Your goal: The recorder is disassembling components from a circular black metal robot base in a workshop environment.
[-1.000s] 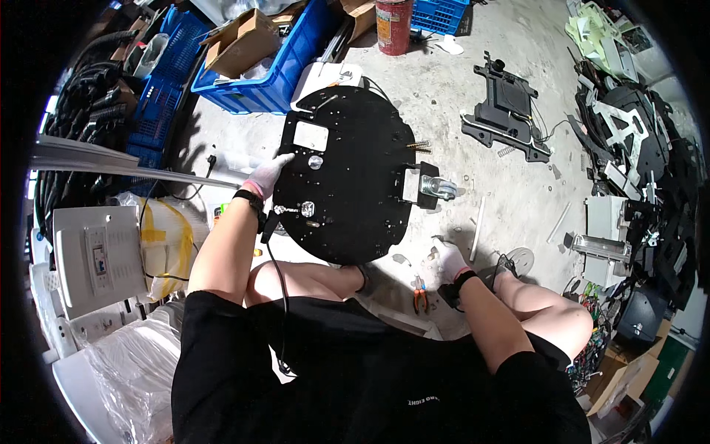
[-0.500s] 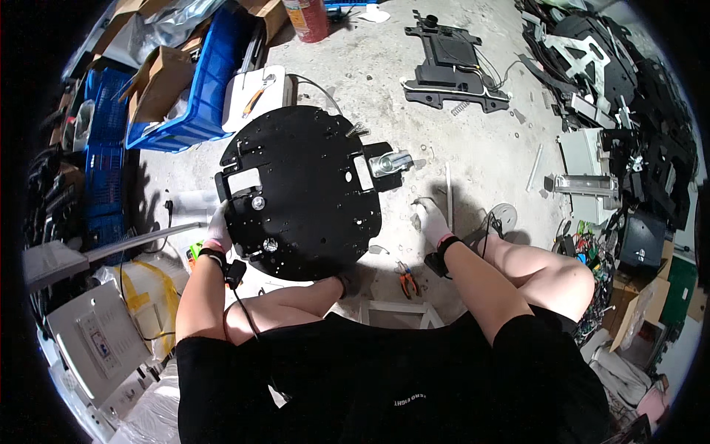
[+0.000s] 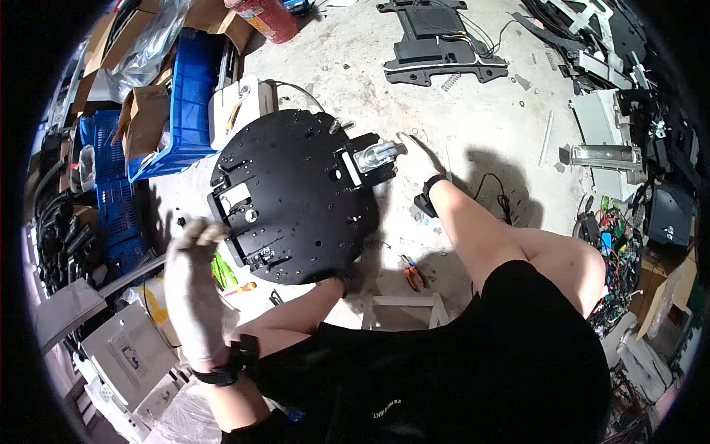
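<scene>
A round black plate lies on the floor in front of me, dotted with small holes and fitted with metal parts. A metal caster wheel is mounted on a black block at its right edge. My right hand, in a white glove, is at the outer end of this caster with its fingers closed round the tip. Raised beside the plate's lower left edge is my left hand, also gloved. Its fingers point away from me, loosely bent and somewhat blurred, and nothing shows in them.
Orange-handled pliers and a screwdriver lie near my legs. A blue crate stands at the left. Ahead is a black frame part with wires; heaped parts and circuit boards fill the right side.
My left hand has let go of the plate's left edge and risen toward me. The right hand has moved up and left from the floor to the caster. My view has shifted slightly.
</scene>
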`<action>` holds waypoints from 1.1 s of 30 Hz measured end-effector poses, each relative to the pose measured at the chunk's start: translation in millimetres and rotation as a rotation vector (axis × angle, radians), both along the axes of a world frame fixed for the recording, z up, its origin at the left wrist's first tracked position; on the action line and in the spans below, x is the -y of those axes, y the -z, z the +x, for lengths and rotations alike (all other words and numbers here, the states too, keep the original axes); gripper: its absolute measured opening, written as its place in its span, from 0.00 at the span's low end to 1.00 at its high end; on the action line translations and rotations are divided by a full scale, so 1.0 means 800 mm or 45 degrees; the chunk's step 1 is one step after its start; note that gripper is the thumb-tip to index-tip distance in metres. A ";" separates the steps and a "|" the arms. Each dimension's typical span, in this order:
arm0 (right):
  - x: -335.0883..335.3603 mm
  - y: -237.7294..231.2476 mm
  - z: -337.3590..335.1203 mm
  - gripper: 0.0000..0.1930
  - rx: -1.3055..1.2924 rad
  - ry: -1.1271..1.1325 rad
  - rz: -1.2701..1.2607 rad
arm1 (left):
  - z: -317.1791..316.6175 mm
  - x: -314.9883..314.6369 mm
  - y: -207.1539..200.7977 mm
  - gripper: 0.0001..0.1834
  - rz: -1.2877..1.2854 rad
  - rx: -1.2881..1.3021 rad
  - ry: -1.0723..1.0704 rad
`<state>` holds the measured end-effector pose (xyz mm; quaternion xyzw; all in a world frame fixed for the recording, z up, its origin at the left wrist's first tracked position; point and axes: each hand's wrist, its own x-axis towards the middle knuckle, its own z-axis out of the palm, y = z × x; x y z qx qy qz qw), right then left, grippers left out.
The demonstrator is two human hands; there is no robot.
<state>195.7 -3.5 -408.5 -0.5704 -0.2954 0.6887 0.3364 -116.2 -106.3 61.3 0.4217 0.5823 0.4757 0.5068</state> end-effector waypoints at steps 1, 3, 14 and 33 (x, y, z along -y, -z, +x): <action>-0.017 -0.004 0.018 0.32 0.323 -0.237 0.290 | 0.026 0.005 0.024 0.23 -0.048 0.050 0.176; -0.038 0.023 0.100 0.30 0.612 -0.456 0.464 | 0.109 -0.011 0.083 0.24 -0.403 0.019 0.345; 0.007 -0.090 0.008 0.17 1.010 -0.396 0.179 | 0.163 -0.112 0.375 0.53 -0.464 -0.965 0.953; 0.023 0.030 0.040 0.08 0.783 -0.366 0.467 | 0.201 -0.144 0.446 0.27 -0.347 -1.211 0.817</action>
